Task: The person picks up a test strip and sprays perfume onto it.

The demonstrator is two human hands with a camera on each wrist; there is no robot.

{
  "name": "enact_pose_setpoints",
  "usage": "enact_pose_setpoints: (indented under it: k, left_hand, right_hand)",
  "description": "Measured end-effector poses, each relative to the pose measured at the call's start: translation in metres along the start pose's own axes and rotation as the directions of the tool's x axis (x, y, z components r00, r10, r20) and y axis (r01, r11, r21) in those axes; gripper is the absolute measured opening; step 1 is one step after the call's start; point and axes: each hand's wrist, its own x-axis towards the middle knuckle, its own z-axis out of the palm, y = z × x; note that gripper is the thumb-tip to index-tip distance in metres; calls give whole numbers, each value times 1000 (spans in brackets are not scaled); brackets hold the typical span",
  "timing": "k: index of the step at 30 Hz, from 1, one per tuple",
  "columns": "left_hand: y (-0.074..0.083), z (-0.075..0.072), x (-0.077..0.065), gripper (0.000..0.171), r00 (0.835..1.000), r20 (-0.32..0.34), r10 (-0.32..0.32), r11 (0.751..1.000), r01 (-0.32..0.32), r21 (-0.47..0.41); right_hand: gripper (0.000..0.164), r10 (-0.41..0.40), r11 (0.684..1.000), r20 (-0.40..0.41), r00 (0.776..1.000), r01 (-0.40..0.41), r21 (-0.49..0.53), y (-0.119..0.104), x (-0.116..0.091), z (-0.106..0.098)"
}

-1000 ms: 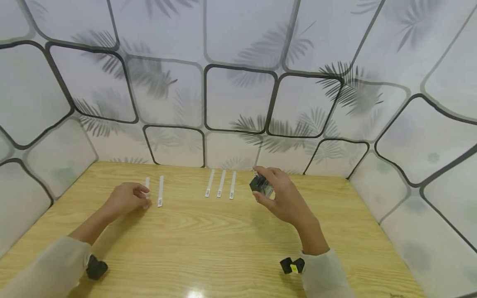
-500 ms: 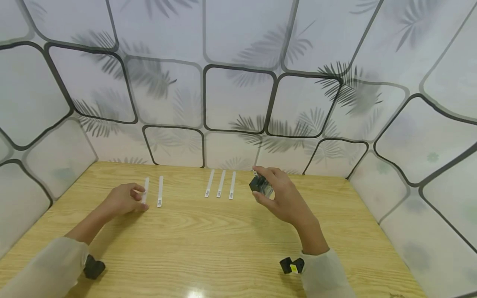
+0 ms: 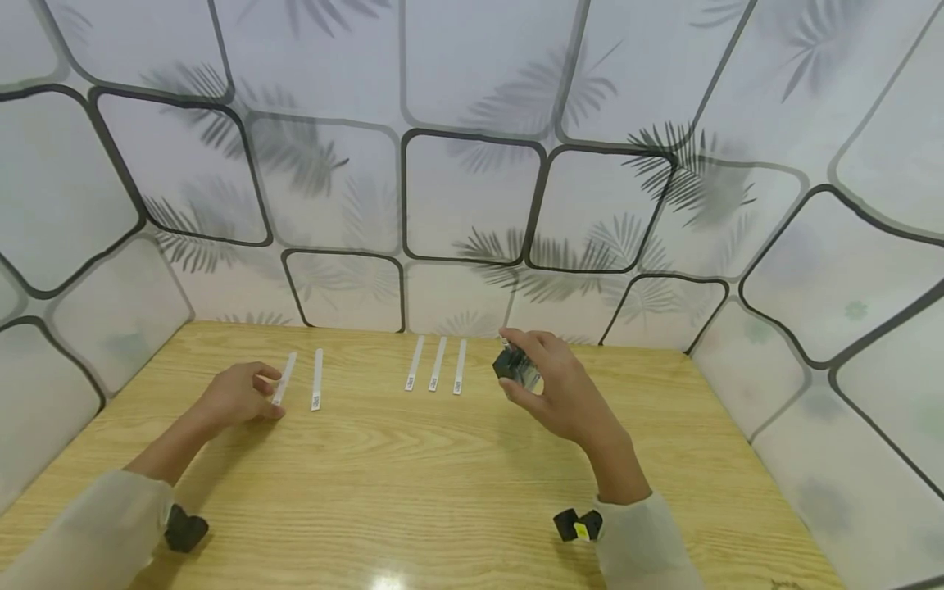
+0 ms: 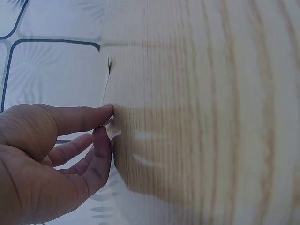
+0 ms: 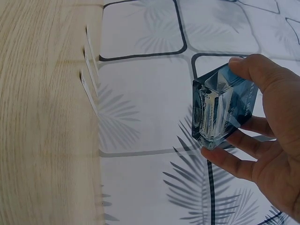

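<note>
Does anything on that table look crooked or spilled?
Crooked, mildly: the leftmost white strip, at the left hand, slants noticeably, while the neighbouring strip points almost straight ahead. No spill shows.

Wood-grain table (image 3: 442, 492); white strips (image 3: 438, 364) lying near far edge.

A bluish glass bottle (image 5: 219, 105) is gripped aloft, a white strip (image 3: 286, 376) pinched aslant.
</note>
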Motion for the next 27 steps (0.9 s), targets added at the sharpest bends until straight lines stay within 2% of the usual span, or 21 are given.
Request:
enact_pose_setpoints:
  k: [10, 18, 22, 27]
  left_hand:
    - [-1, 1, 0, 63, 1000, 0, 5, 998, -4, -67]
    - [-5, 4, 4, 40, 1000, 4, -25, 993, 25, -117]
    - [-4, 6, 7, 37, 999, -27, -43, 993, 40, -112]
    - [3, 7, 7, 37, 996, -68, -49, 985, 37, -169]
  right_hand:
    - [66, 8, 1000, 11, 1000, -8, 3, 0, 0, -2]
    - [66, 2, 1000, 3, 1000, -2, 8, 1, 0, -2]
    - [66, -3, 1000, 2, 1000, 3, 7, 2, 0, -2]
    - [67, 2, 1000, 1, 1000, -2, 6, 2, 0, -3]
